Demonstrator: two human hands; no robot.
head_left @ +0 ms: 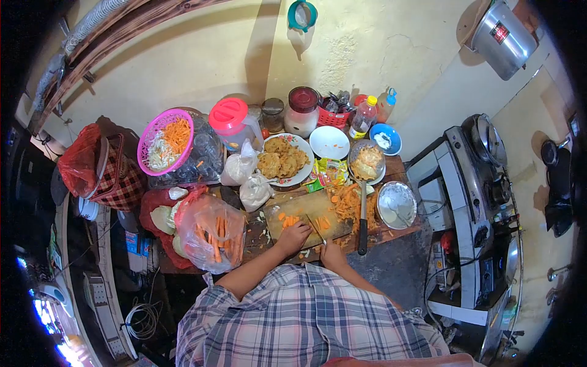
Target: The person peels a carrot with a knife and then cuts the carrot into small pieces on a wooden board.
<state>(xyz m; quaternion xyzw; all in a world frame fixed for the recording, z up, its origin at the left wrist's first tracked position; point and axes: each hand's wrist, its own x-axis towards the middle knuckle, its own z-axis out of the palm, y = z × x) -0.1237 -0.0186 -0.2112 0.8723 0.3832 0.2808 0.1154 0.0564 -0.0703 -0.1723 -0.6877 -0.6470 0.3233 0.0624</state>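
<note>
On a wooden cutting board point(278, 214) lie sliced carrot pieces point(323, 223). My left hand point(295, 237) is closed, its fingertips at the carrot pieces on the board; whether it pinches one is too small to tell. My right hand point(332, 254) grips a knife point(316, 229) near the board's front edge, the blade pointing up and left between the carrot pieces. Shredded carrot point(348, 205) is heaped at the board's right side. A ladle point(363, 214) with a black handle rests over that heap, its bowl holding food.
Left of the board are a bag of whole carrots point(211, 235) and a pink basket point(166, 142) of shredded vegetables. Behind it stand a plate of fritters point(282, 160), a white bowl point(329, 143) and a pink-lidded jug point(232, 125). A metal bowl point(396, 205) and a stove point(460, 165) are to the right.
</note>
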